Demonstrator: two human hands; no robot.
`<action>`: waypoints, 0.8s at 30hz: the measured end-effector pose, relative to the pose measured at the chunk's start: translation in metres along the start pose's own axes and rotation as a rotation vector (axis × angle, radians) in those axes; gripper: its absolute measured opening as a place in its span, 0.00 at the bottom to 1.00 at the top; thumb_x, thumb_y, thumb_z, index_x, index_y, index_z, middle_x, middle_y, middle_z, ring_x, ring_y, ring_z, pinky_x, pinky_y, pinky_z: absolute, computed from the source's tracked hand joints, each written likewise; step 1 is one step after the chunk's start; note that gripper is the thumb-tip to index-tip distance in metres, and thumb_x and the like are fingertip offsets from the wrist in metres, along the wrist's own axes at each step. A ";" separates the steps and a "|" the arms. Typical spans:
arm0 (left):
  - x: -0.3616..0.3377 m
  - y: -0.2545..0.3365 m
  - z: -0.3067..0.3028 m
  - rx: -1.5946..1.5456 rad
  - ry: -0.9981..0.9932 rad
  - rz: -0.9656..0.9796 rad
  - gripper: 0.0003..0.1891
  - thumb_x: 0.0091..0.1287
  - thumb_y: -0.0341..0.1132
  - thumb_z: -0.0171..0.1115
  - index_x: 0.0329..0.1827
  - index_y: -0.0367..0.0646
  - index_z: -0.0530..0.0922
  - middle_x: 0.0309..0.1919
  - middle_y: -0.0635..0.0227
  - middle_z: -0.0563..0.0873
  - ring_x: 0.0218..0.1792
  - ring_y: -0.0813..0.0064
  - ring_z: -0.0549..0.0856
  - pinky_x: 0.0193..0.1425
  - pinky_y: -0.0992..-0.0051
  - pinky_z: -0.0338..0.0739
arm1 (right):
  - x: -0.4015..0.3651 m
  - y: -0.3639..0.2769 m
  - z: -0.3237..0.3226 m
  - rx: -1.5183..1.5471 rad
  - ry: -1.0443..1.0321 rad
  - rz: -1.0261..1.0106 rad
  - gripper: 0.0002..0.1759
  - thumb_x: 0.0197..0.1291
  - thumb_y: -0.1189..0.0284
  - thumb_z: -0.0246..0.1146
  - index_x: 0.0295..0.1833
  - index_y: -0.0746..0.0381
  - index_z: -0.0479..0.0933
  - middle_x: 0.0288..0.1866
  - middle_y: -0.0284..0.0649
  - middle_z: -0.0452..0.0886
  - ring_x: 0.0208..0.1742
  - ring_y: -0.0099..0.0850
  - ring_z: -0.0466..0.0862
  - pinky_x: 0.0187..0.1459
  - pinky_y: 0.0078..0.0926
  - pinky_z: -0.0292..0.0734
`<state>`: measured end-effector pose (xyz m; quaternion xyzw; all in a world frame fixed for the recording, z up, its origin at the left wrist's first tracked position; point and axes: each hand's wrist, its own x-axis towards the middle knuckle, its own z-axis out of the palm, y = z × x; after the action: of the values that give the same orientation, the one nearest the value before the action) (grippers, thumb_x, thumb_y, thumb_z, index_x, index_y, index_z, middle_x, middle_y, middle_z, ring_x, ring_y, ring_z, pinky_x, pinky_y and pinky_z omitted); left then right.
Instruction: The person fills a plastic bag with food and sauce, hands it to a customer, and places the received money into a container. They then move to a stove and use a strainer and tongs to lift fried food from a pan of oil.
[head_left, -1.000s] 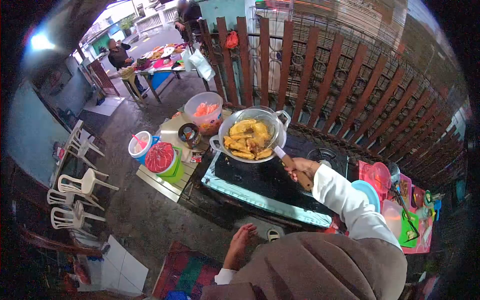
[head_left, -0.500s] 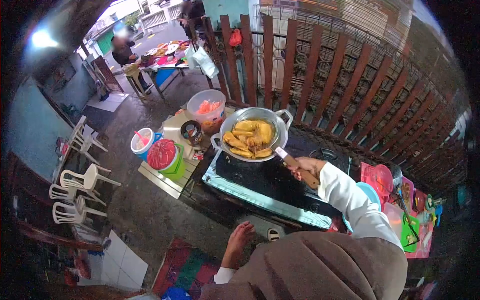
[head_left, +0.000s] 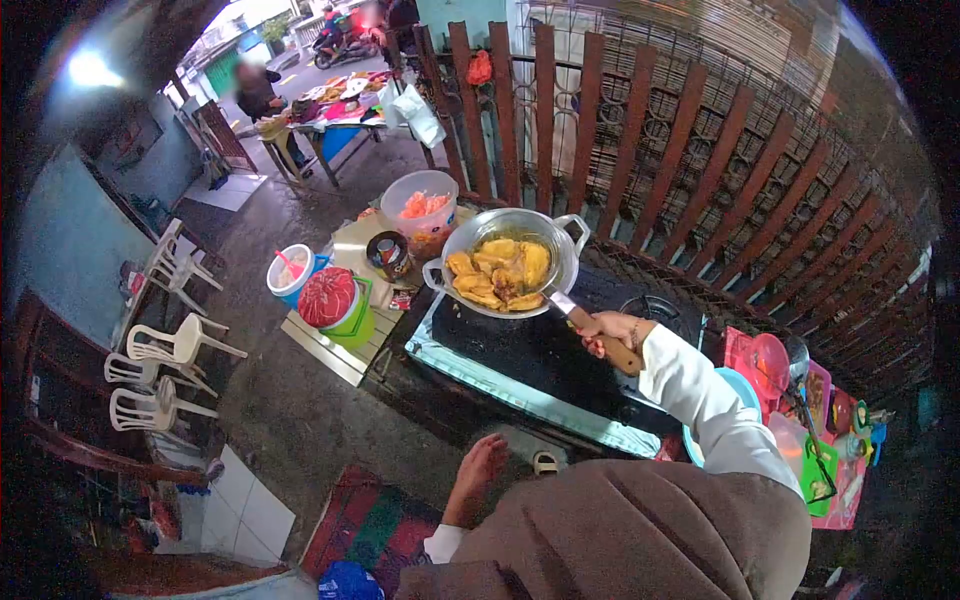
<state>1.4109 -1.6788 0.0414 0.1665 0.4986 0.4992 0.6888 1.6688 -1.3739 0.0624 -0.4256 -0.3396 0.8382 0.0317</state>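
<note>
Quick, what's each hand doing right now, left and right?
Left hand: open, fingers loose, holding nothing.
Right hand: closed around the wooden skimmer handle, with the skimmer's head in the wok.

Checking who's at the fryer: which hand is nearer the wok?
Right. The right hand grips the skimmer handle beside the wok; the left hand hangs low, far from it.

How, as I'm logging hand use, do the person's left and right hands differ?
The right hand is closed around the brown wooden handle of a tool reaching into the round metal wok; the left hand is open and holds nothing. The right hand is stretched out over the black stove top; the left hand hangs low at the person's side. Both come out of white sleeves.
</note>
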 end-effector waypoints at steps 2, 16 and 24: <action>-0.002 0.011 0.013 0.049 -0.066 0.038 0.22 0.72 0.46 0.49 0.62 0.41 0.69 0.57 0.61 0.76 0.58 0.68 0.75 0.61 0.68 0.68 | 0.006 0.001 0.002 0.099 -0.043 -0.016 0.06 0.64 0.71 0.56 0.38 0.59 0.65 0.22 0.31 0.67 0.19 0.20 0.68 0.21 0.17 0.66; 0.043 -0.002 0.039 0.234 -0.126 0.069 0.19 0.72 0.43 0.49 0.58 0.41 0.73 0.53 0.65 0.78 0.54 0.71 0.76 0.59 0.72 0.68 | -0.015 0.016 0.017 0.179 0.016 -0.278 0.09 0.56 0.79 0.56 0.40 0.61 0.64 0.24 0.35 0.68 0.17 0.23 0.68 0.17 0.24 0.67; 0.086 0.005 0.064 0.345 -0.453 -0.007 0.21 0.72 0.42 0.46 0.59 0.36 0.71 0.51 0.63 0.78 0.51 0.73 0.77 0.57 0.74 0.68 | -0.009 0.035 0.038 0.214 0.075 -0.336 0.10 0.55 0.80 0.57 0.40 0.61 0.63 0.23 0.35 0.68 0.17 0.24 0.68 0.16 0.25 0.67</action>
<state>1.4631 -1.5864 0.0287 0.3868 0.4103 0.3549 0.7457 1.6544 -1.4243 0.0632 -0.3881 -0.3132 0.8361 0.2287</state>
